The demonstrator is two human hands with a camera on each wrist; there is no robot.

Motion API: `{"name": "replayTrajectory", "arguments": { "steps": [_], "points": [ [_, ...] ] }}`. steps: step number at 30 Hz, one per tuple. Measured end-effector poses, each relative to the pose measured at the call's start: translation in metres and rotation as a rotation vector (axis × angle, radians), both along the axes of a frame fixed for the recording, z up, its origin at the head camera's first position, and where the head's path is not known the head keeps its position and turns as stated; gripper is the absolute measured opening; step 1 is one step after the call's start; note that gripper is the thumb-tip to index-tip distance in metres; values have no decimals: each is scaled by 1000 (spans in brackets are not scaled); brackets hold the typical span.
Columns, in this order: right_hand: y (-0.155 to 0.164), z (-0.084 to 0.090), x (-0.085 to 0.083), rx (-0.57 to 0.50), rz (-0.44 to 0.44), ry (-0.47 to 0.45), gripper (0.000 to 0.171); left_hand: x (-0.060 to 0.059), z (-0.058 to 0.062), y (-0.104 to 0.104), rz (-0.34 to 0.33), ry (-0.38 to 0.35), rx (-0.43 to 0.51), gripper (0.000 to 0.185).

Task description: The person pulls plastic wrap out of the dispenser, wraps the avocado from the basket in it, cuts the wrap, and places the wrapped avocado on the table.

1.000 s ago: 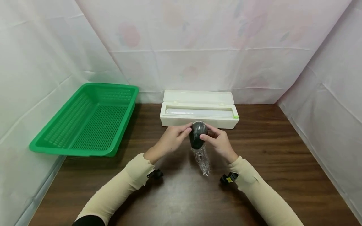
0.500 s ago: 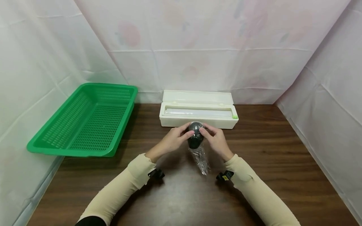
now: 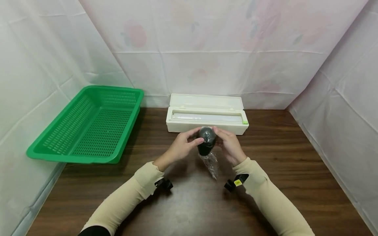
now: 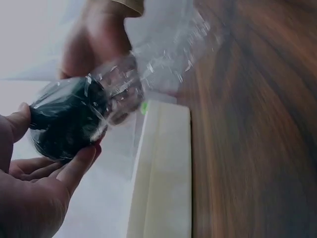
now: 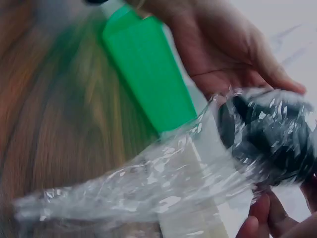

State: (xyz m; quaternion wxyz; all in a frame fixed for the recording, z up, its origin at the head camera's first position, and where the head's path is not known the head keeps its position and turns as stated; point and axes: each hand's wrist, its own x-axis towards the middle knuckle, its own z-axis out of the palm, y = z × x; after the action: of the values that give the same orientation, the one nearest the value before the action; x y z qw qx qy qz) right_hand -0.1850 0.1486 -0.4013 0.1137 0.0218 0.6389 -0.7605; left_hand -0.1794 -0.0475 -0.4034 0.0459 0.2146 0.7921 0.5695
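Observation:
A dark, greenish-black oval object (image 3: 207, 139), smooth and wrapped in clear cling film, is held above the table in front of the white box. My left hand (image 3: 179, 147) holds its left side, thumb in front and fingers behind. On the other side my right hand (image 3: 231, 145) holds it, its fingertips partly hidden behind. From the lower end trails a twisted tail of cling film (image 5: 148, 183), pointing toward me. In the left wrist view the right fingers lie behind the crumpled film, beside the dark object (image 4: 69, 119).
Behind the hands stands a white cling film box (image 3: 206, 127), lid up, with a roll inside. A green perforated basket (image 3: 116, 144) stands at the left. White patterned cloth (image 3: 206, 72) encloses the brown wooden table (image 3: 289, 170).
The dark object has tilted so its rounded top faces the camera more. My right thumb has left its front, and the right hand has turned around its side. The left thumb came onto its front.

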Motion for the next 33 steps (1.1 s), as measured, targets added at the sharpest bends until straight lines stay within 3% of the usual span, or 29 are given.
{"name": "replayTrajectory", "arguments": {
  "steps": [4, 8, 12, 15, 21, 26, 30, 33],
  "points": [
    [7, 0, -1, 27, 80, -13, 25, 1, 2, 0, -2, -79, 61, 50],
    [14, 4, -1, 182, 142, 47, 44, 2, 4, 1, 38, -127, 98, 48],
    [19, 11, 0, 397, 157, 231, 45, 3, 4, -1, 74, -144, 135, 48],
    [20, 15, 1, 495, 169, 391, 44, 3, 3, -2, 66, -145, 150, 50],
    [13, 16, 6, 487, 283, 554, 46, 4, 1, -2, 33, -66, 174, 62],
    [10, 14, 7, 431, 308, 524, 43, 7, 0, -1, 1, 33, 115, 54],
    [12, 12, 6, 422, 338, 451, 43, 8, 1, -2, -7, 13, 61, 50],
    [14, 10, 6, 393, 333, 399, 44, 7, 3, -2, -43, -4, 34, 58]
  ]
}}
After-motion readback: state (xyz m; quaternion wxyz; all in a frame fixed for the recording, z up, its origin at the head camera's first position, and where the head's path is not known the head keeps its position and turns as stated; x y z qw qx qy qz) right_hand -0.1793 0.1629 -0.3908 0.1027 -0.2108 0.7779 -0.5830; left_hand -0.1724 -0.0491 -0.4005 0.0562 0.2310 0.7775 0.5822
